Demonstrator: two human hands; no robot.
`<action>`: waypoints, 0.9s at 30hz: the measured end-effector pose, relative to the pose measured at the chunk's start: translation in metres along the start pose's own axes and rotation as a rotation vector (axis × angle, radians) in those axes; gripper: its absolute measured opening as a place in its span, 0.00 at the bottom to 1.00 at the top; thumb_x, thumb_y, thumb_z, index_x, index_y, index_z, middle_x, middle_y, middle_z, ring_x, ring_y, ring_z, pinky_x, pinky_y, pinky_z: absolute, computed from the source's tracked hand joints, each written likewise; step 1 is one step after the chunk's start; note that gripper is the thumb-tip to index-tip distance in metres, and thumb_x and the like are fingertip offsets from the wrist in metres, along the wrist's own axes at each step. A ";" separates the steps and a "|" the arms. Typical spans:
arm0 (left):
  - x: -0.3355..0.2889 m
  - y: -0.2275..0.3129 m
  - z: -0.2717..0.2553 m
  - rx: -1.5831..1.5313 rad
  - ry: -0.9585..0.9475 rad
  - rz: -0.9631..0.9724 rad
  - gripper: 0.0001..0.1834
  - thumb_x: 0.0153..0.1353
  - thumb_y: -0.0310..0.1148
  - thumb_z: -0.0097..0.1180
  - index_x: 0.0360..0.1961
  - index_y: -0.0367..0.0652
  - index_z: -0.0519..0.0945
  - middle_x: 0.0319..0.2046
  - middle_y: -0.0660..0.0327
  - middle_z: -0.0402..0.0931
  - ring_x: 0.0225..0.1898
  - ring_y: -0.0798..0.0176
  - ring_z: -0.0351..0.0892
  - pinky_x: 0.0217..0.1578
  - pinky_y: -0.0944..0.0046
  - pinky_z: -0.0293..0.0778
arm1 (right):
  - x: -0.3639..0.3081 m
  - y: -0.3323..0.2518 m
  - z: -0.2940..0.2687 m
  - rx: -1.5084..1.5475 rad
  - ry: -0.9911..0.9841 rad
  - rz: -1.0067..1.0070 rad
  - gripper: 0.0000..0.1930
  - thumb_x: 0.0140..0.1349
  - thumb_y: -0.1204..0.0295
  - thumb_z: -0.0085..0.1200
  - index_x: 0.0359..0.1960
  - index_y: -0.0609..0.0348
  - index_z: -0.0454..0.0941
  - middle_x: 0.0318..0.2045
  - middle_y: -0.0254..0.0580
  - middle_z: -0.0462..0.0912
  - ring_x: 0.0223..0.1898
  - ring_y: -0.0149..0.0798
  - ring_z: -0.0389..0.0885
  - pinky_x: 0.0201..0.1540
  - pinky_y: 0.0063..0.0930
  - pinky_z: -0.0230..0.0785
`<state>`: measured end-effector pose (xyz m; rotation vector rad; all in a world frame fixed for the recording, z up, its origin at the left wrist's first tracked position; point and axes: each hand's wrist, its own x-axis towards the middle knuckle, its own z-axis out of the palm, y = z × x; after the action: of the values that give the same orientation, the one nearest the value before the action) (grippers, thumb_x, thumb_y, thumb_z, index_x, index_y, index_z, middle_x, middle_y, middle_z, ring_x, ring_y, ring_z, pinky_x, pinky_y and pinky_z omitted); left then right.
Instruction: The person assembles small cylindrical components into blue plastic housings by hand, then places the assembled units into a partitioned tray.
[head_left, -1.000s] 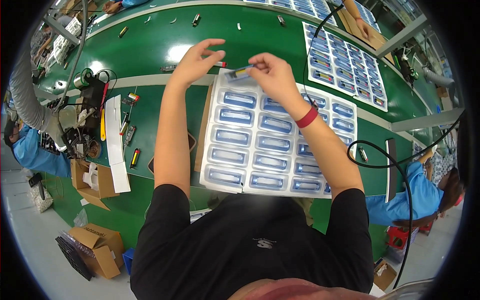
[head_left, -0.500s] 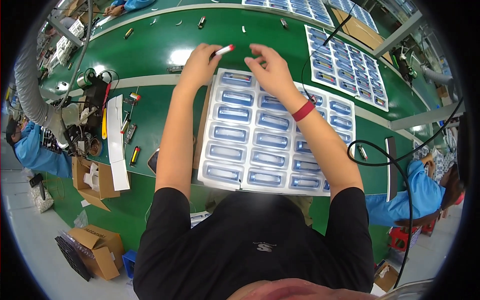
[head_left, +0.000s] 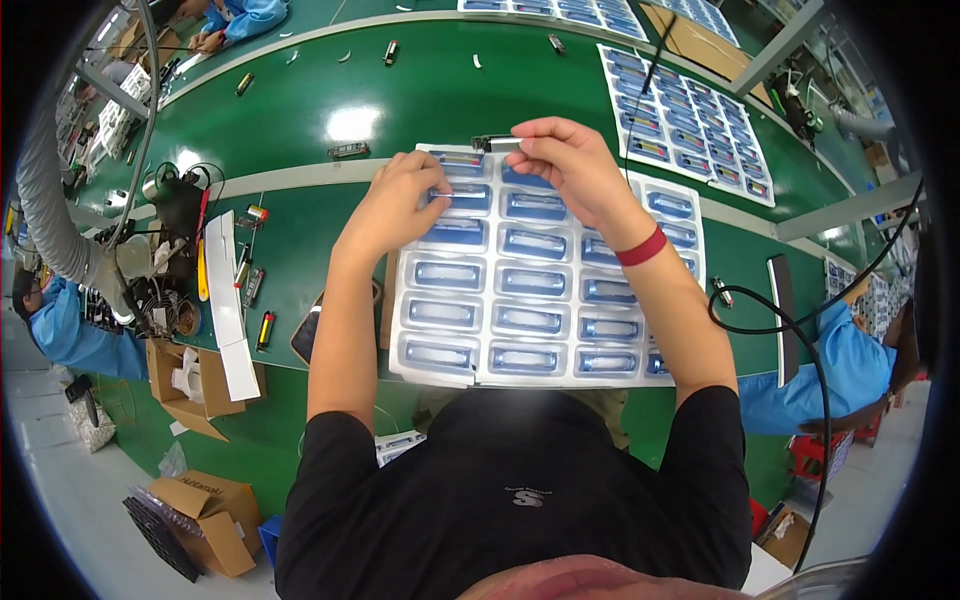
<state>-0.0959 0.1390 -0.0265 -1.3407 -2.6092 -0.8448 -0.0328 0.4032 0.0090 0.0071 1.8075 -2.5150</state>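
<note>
A white tray with several blue-lined oval compartments (head_left: 488, 330) lies in front of me. Between the thumb and fingers of my right hand (head_left: 570, 165) is a slim metallic stick-shaped part (head_left: 495, 144), held above the tray's far edge. My left hand (head_left: 400, 200) reaches over the tray's left side, its bent fingers at a compartment in the second row from the far edge. Whatever those fingertips pinch, if anything, is hidden. In the far left compartment sits a stick-shaped part with red and yellow on it (head_left: 462, 159). The nearer compartments hold no such part.
A second tray (head_left: 690, 130), filled with parts, lies at the far right. Loose parts (head_left: 349, 150) are scattered on the green table (head_left: 290, 120). To the left are a phone (head_left: 308, 330), a white strip (head_left: 232, 310) and tools. A black cable loops at right. Co-workers in blue sit nearby.
My left hand has moved down onto the tray, and the white-and-red stick no longer shows in it. My right hand, empty before, now holds a metallic stick-shaped part.
</note>
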 end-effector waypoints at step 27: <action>0.000 0.033 0.014 -0.700 0.326 -0.103 0.15 0.68 0.22 0.58 0.55 0.36 0.83 0.65 0.49 0.73 0.52 0.64 0.80 0.47 0.66 0.79 | -0.019 0.009 0.026 -0.136 0.125 -0.074 0.08 0.68 0.75 0.61 0.45 0.66 0.84 0.36 0.39 0.87 0.34 0.29 0.85 0.40 0.22 0.78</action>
<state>-0.0680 0.1615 -0.0233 -1.0412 -2.2132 -1.9292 -0.0130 0.3763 0.0088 0.0962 2.0599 -2.4853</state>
